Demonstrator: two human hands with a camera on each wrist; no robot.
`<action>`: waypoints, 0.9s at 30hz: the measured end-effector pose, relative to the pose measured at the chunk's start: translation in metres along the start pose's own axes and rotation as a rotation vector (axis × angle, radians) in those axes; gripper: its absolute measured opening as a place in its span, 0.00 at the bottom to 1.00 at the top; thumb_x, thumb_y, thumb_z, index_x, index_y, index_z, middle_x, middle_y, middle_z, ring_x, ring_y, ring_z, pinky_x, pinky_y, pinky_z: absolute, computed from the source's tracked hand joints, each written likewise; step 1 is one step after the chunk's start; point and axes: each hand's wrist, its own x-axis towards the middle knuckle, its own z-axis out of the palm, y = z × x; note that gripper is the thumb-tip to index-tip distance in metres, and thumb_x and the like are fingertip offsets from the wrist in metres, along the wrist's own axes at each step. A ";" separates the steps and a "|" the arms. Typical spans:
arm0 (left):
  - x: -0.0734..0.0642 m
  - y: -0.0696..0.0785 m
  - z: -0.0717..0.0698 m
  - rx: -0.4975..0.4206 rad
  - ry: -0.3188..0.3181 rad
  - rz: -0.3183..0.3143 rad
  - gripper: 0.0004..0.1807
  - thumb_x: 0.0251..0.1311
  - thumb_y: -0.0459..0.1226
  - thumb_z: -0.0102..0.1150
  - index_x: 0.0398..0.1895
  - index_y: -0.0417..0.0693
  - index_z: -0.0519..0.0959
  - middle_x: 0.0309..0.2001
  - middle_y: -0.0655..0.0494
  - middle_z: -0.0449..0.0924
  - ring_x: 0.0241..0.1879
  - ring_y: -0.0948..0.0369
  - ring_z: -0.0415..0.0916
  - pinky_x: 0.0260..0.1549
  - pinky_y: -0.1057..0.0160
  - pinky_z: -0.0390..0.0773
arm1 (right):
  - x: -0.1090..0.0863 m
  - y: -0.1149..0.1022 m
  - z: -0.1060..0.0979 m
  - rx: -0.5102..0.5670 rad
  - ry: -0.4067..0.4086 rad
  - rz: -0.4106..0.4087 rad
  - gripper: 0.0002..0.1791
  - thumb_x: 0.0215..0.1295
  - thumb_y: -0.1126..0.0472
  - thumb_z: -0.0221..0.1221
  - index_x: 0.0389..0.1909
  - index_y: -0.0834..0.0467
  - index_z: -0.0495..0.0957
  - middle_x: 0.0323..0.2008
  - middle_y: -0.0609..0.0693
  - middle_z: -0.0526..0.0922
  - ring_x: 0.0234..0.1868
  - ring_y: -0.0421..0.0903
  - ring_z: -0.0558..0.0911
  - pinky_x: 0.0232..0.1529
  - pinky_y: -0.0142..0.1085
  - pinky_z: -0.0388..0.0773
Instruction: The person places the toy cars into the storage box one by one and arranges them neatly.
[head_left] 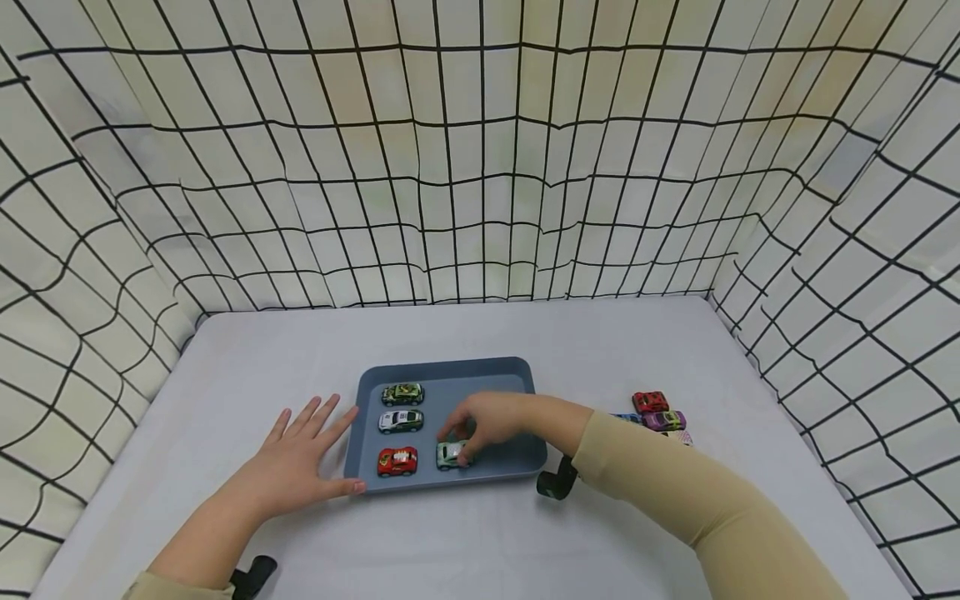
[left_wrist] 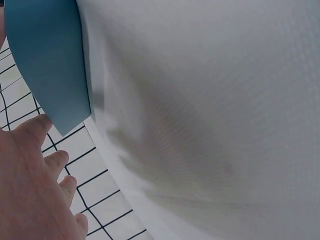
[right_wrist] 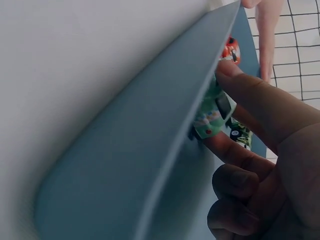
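Note:
In the head view a blue-grey tray (head_left: 495, 379) lies on the white table. My right hand (head_left: 491, 421) reaches into it and pinches a light green toy car (head_left: 450, 455) between thumb and fingers, low over the tray floor near the front edge. The right wrist view shows the green car (right_wrist: 212, 117) between thumb and forefinger, partly hidden by the tray wall. Left of it stand a red toy car (head_left: 397, 462), a white toy car (head_left: 401, 422) and a dark green toy car (head_left: 402, 394) in a column. My left hand (head_left: 300, 467) spreads its fingers at the tray's left edge.
Right of the tray, partly behind the right forearm, several more toy cars lie grouped on the table, among them a red car (head_left: 649, 402) and a purple car (head_left: 665, 420). White walls with a black grid (head_left: 480, 183) enclose the table at back and sides.

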 end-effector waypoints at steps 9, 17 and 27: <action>0.000 0.000 -0.002 -0.008 0.000 0.002 0.63 0.42 0.77 0.57 0.76 0.50 0.60 0.76 0.37 0.51 0.74 0.36 0.44 0.68 0.29 0.40 | -0.006 0.000 -0.012 0.025 0.027 0.005 0.25 0.58 0.47 0.71 0.58 0.42 0.81 0.41 0.38 0.81 0.44 0.38 0.77 0.45 0.32 0.74; 0.001 -0.002 0.001 0.003 0.003 0.001 0.62 0.42 0.77 0.58 0.76 0.49 0.60 0.76 0.37 0.51 0.74 0.36 0.44 0.68 0.29 0.40 | -0.015 0.009 -0.019 0.064 0.065 -0.025 0.24 0.59 0.50 0.70 0.58 0.44 0.82 0.41 0.40 0.83 0.43 0.39 0.79 0.41 0.31 0.77; 0.000 -0.001 0.002 -0.011 -0.005 0.000 0.62 0.42 0.76 0.58 0.77 0.50 0.60 0.76 0.37 0.51 0.74 0.36 0.44 0.68 0.29 0.39 | -0.044 0.029 -0.031 0.141 0.161 0.003 0.25 0.59 0.52 0.71 0.59 0.46 0.82 0.43 0.43 0.85 0.29 0.41 0.77 0.31 0.34 0.76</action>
